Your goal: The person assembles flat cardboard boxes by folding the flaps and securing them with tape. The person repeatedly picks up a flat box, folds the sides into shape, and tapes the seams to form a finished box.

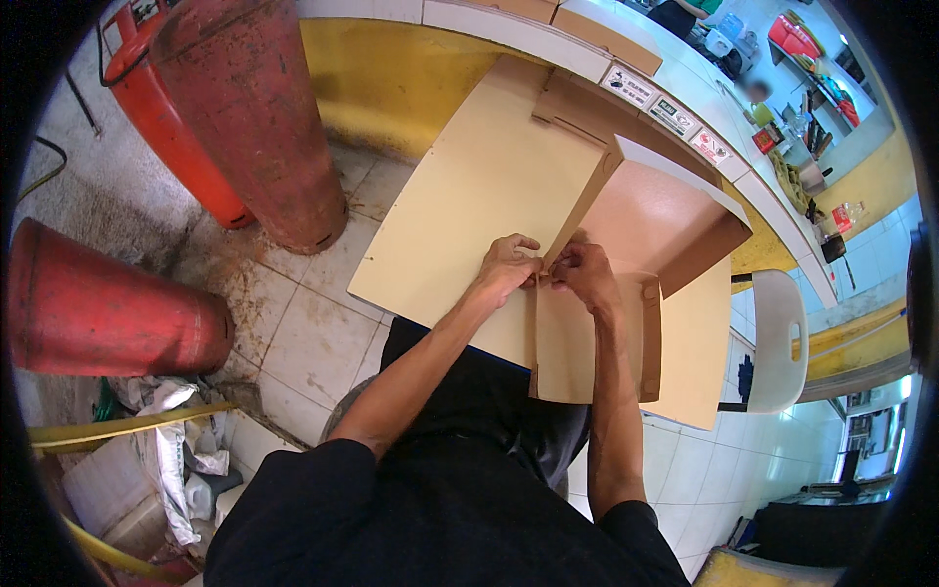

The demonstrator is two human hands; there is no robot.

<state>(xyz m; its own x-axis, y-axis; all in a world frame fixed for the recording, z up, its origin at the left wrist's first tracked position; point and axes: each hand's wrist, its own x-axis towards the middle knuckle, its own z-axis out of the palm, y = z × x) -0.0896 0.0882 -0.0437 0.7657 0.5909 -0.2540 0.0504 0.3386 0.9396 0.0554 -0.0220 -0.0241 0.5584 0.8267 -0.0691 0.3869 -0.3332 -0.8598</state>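
Note:
An open cardboard box (pixel 564 357) sits on a pale yellow table (pixel 435 220) before me. Its inside is plain brown, and its raised lid (pixel 650 210) leans up and away to the right. At the box's left side, around the fold between base and lid, my left hand (pixel 507 268) pinches the cardboard edge from outside. My right hand (pixel 590 278) reaches over the base, its fingers closed on the same corner. Both sets of fingertips nearly meet there, and they hide the exact fold.
More brown cardboard (pixel 577 112) lies at the table's far edge, below a white-tiled counter (pixel 577 51) carrying another box (pixel 606 39). Red gas cylinders (pixel 256 122) stand at the left; another red cylinder (pixel 117 303) is nearer. A white chair (pixel 776 342) is at the right.

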